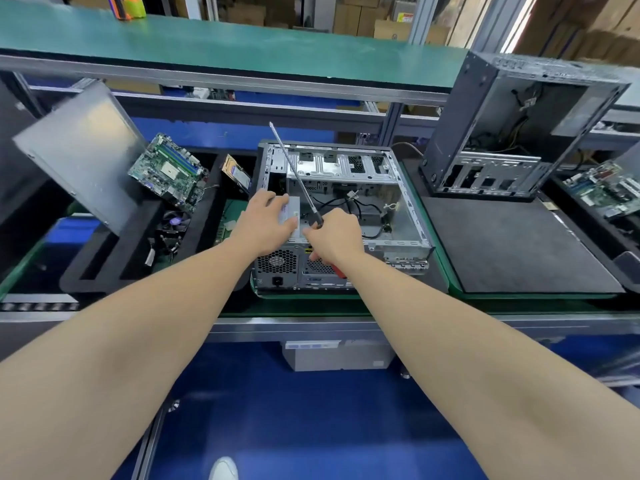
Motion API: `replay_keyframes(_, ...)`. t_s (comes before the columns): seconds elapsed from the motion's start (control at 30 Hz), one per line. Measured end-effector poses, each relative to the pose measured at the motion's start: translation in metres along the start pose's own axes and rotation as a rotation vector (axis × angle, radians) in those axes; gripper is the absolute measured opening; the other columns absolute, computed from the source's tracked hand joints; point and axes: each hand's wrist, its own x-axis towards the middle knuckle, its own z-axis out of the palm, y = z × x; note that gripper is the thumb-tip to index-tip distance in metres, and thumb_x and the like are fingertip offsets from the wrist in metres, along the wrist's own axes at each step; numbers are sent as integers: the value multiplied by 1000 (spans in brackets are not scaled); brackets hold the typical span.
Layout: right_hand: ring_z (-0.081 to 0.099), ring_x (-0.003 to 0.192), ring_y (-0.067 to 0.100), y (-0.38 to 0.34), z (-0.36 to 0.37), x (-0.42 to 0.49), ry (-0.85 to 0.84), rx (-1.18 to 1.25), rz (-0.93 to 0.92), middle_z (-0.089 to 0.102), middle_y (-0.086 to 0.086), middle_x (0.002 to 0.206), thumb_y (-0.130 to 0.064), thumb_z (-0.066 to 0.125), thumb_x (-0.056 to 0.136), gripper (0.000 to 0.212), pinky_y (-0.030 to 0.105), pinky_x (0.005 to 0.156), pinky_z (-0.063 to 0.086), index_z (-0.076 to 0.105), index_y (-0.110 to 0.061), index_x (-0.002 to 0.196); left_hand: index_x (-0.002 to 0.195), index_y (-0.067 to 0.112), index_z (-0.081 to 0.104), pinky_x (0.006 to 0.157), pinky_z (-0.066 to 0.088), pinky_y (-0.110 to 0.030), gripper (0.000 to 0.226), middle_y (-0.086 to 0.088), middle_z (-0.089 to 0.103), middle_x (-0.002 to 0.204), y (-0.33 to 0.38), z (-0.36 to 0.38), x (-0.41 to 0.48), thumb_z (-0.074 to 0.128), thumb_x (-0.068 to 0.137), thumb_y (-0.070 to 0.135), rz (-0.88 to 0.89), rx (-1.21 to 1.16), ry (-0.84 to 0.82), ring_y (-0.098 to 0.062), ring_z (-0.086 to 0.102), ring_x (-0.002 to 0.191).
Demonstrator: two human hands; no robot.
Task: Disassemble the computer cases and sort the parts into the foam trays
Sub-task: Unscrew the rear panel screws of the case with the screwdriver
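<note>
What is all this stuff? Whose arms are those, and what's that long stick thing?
The camera sits on a person's head, so you are looking down at their own two arms. The left hand rests on a silver metal box inside an open grey metal computer case, which lies on the workbench. The right hand grips the long stick. It is a screwdriver with a thin steel shaft and red-and-black handle. On the left, a green circuit board leans in a black foam tray, next to a flat grey metal panel. On the right, a dark grey computer case stands upright.
</note>
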Motion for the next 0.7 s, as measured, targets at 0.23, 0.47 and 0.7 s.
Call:
replay_keyframes(0.23, 72, 58, 29, -22, 1, -31, 37, 264, -33, 67, 13, 98, -41, 62, 102, 30, 37, 42, 58, 60, -11, 101, 120, 21, 74, 88, 45, -28, 33, -2, 72, 126, 11, -18, -11, 57, 97, 37, -214, -368, 226, -18, 63, 113)
replay_keyframes(0.47, 58, 41, 22, -37, 36, -81, -271, 602, 54, 61, 13, 83, -30, 42, 109, 24, 32, 44, 53, 57, -11, 104, 118, 14, 67, 57, 46, -28, 30, -1, 76, 81, 29, -40, -27, 43, 106, 26, -381, -994, 250, -16, 61, 62)
replay_keyframes(0.7, 51, 43, 23, -17, 56, -140, -699, 879, 364, 54, 10, 56, -28, 46, 101, 26, 23, 43, 46, 52, -14, 81, 130, 12, 57, 39, 20, -18, 30, 0, 47, 57, 6, -16, -68, 39, 107, 17, -754, -1301, 308, -11, 25, 37)
